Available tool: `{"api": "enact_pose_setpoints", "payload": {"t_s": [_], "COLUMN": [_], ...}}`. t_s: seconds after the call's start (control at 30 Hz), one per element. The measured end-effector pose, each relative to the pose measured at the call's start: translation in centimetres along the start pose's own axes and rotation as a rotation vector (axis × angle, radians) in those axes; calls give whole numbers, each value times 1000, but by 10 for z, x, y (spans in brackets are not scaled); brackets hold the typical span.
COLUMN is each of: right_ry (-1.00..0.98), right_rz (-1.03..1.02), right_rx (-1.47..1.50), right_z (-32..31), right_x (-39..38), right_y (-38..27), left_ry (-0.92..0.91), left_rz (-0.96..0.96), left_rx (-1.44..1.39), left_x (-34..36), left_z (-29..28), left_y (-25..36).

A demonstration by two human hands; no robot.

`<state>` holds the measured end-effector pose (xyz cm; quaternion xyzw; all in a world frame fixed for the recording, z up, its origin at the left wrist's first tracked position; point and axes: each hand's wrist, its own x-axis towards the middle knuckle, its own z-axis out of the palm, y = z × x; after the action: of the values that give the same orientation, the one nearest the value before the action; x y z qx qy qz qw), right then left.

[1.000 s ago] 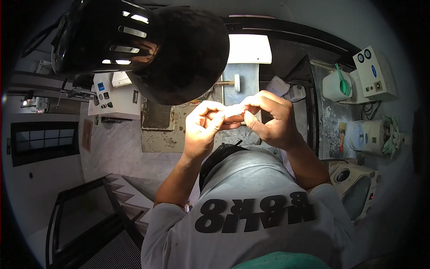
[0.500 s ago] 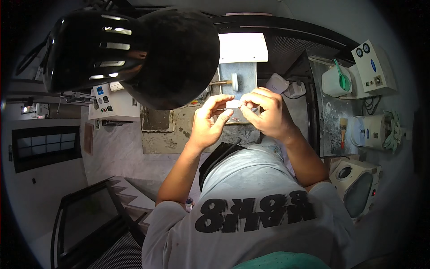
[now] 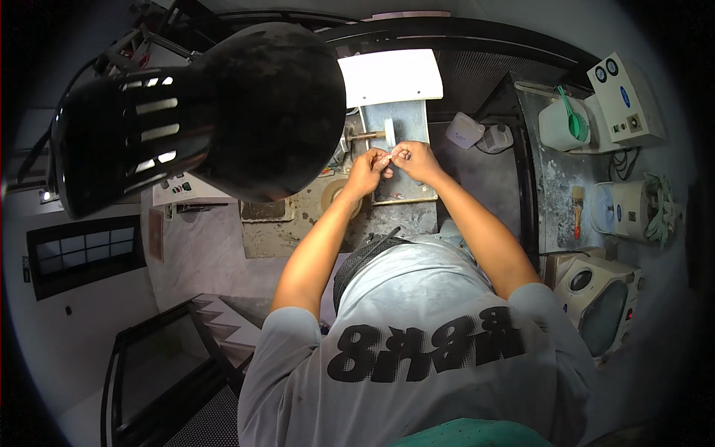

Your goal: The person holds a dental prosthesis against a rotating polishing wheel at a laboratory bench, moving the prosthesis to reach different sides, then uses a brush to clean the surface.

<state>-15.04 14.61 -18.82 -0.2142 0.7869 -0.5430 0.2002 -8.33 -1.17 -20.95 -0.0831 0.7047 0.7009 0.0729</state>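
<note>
Left hand (image 3: 366, 173) and right hand (image 3: 417, 161) are pinching a small pale piece (image 3: 389, 157), fingertips nearly meeting, near the white wheel (image 3: 389, 132).

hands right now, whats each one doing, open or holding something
Left hand: closed, fingertips holding a small pale piece.
Right hand: closed, pinching the same piece.

Shirt (image 3: 424, 402): light grey, loose, creased, a few small dark specks.
Shirt front, belly: paler under the light, faintly mottled.
Chest print (image 3: 428, 346): bold black block lettering, upside down in this view, edges partly dotted.
Sleeves (image 3: 292, 335): short, plain grey, ending above the elbows.
Forearms (image 3: 484, 223): bare.
Left hand (image 3: 365, 173), right hand (image 3: 418, 160): bare.
Waist, left side: dark mesh-textured cloth (image 3: 359, 267).
Lower edge: green fabric (image 3: 456, 434), tiny dots.
</note>
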Motion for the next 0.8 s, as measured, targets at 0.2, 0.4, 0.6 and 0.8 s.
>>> {"api": "enact_pose_setpoints", "payload": {"t_s": [0.2,0.4,0.6,0.8], "right_ry": [57,-92,56,185], "right_rz": [-28,195,304,338], "right_rx": [-476,-991,-660,-390], "right_z": [-3,15,11,13], "right_x": [-4,-5,-4,4], "right_y": [32,55,30,14], "left_ry": [98,155,114,122], "left_rz": [-85,-168,-184,-21], "left_rx": [105,70,-67,-190], "left_x": [6,3,-2,-2], "left_z": [2,9,9,12], "left_y": [-21,-39,-57,-61]}}
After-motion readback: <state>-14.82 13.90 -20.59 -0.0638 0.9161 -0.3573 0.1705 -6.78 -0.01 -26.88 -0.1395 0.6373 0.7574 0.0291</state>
